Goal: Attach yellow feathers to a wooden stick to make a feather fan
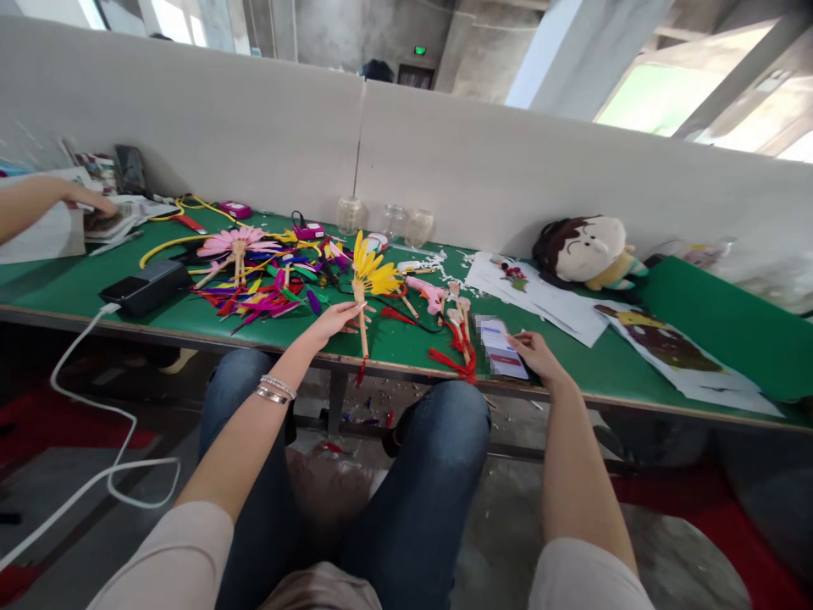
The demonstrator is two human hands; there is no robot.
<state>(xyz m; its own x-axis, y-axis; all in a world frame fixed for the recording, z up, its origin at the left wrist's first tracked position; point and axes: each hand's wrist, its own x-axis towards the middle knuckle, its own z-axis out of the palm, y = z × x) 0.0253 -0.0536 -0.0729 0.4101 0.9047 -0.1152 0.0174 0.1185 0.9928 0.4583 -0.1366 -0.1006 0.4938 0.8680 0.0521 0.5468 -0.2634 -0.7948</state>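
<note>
My left hand [340,320] is closed around the wooden handle of a yellow feather fan [376,269], held upright above the table's front edge. A red tassel hangs from the lower end of the handle. My right hand [535,356] is at the right side of a smartphone [505,352] with a lit screen, lying near the table edge. Its fingers are partly bent, with fingertips over the screen, and grip nothing that I can see. Between the hands lie several wooden fan handles [458,315] with red tassels [467,360] and a pink glue gun [430,294].
Loose coloured feathers [273,301] and a pink feather fan [238,244] lie to the left, beside a black power bank [145,288] with a white cable. Glass jars [394,222] stand at the back. A plush doll [588,250] and papers [539,296] are on the right. Another person's hand [92,199] is far left.
</note>
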